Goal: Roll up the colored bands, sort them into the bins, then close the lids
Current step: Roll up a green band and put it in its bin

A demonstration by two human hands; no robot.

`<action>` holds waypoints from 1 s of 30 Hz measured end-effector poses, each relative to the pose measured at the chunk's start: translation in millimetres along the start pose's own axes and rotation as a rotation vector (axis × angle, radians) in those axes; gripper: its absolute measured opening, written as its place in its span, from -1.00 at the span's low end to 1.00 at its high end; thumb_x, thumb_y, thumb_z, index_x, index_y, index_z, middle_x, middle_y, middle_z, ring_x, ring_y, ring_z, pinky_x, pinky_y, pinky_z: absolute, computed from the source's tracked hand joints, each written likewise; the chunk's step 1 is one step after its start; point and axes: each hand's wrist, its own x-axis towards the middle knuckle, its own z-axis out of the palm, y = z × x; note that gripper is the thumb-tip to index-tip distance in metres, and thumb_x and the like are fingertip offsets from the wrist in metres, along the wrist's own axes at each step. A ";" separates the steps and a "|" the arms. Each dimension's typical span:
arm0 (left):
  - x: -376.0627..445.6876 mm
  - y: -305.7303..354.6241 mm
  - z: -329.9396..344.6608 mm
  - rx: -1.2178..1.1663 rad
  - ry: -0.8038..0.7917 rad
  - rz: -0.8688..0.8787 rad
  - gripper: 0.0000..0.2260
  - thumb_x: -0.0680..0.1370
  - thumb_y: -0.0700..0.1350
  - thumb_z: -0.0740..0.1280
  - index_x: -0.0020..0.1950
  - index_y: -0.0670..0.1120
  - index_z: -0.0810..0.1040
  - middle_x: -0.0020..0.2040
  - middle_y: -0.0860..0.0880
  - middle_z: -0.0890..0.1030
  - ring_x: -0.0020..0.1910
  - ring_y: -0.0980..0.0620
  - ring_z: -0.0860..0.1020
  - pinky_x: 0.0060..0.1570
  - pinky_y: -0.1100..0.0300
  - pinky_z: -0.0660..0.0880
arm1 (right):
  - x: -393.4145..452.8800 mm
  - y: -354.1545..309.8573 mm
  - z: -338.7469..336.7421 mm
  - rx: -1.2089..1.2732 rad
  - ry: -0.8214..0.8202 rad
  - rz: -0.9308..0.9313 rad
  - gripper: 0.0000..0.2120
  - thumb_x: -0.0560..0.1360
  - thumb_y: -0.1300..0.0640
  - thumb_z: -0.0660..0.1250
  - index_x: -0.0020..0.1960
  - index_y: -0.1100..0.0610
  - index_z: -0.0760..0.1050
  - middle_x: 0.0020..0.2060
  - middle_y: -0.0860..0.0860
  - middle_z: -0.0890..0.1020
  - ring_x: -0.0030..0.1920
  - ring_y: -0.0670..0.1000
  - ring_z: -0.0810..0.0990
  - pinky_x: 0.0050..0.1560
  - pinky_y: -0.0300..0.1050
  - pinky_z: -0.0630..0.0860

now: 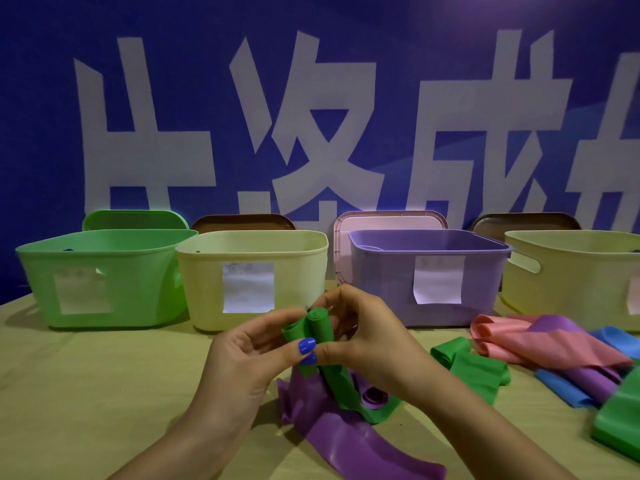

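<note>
A blue wall (pixel 41 98) with large white characters backs a tan table (pixel 86 375). Four open bins stand in a row: green bin (pixel 104 282), cream bin (pixel 301 271), purple bin (pixel 381 289), second cream bin (pixel 571 289); their contents are unclear. Left hand (pixel 249 355) and right hand (pixel 367 337) pinch a half-rolled green band (pixel 320 329) above a purple band (pixel 349 441).

- A deep blue backdrop wall (pixel 45 98) with large white block characters (pixel 304 133) fills the upper view.
- A flat tabletop under yellowish-tan cloth (pixel 86 393) spans the foreground, dimly lit.
</note>
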 end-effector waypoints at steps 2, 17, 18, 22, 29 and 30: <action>-1.5 4.1 1.7 -0.033 0.000 -0.031 -0.46 0.12 -0.34 0.56 0.07 -0.08 0.61 -0.12 -0.18 0.70 -0.18 -0.06 0.68 -0.29 0.22 0.60 | -0.4 0.9 3.0 -0.054 0.000 0.000 -0.54 0.28 0.15 0.56 0.01 -0.15 0.40 -0.14 0.10 0.56 -0.17 0.03 0.55 -0.09 -0.01 0.57; -1.6 6.3 -0.9 0.098 0.010 0.083 -0.47 0.33 -0.44 0.37 0.18 0.03 0.50 -0.07 -0.07 0.71 -0.09 -0.02 0.68 -0.17 0.24 0.60 | -5.6 0.1 13.3 -0.108 0.019 -0.118 -0.42 0.42 0.06 0.44 0.37 -0.13 0.30 0.01 -0.09 0.40 -0.11 -0.17 0.44 -0.07 -0.42 0.41; -0.3 6.7 -2.5 0.079 0.017 0.091 -0.47 0.31 -0.40 0.38 0.19 0.03 0.50 -0.05 -0.09 0.70 -0.06 -0.03 0.68 -0.12 0.22 0.61 | -5.2 -0.5 12.9 -0.076 0.032 -0.115 -0.44 0.43 0.06 0.43 0.37 -0.13 0.31 0.01 -0.11 0.40 -0.12 -0.16 0.44 -0.08 -0.43 0.41; 2.2 6.6 -5.4 0.016 -0.003 0.096 -0.46 0.28 -0.34 0.36 0.22 0.03 0.49 0.01 -0.11 0.69 -0.01 -0.04 0.66 -0.11 0.23 0.60 | -1.5 -1.1 12.4 -0.051 0.048 -0.142 -0.57 0.51 0.15 0.34 0.34 -0.08 0.40 -0.03 -0.19 0.55 -0.17 -0.21 0.47 -0.13 -0.42 0.41; 0.1 3.7 -6.5 0.087 -0.043 0.138 -0.49 0.36 -0.34 0.30 0.25 0.04 0.48 0.08 0.04 0.67 0.10 0.07 0.62 -0.05 0.31 0.56 | -2.1 0.7 20.9 -0.018 -0.067 -0.108 -0.72 0.58 0.11 0.24 0.27 -0.05 0.48 0.00 0.10 0.65 0.03 0.08 0.59 0.11 0.05 0.51; -0.5 3.0 -5.8 0.121 -0.049 0.147 -0.50 0.40 -0.36 0.29 0.25 0.06 0.46 0.09 0.09 0.66 0.12 0.11 0.61 -0.04 0.35 0.54 | -1.9 1.0 21.1 -0.021 -0.059 -0.108 -0.77 0.57 0.10 0.25 0.21 -0.02 0.52 -0.03 0.16 0.64 -0.01 0.11 0.60 0.08 0.12 0.51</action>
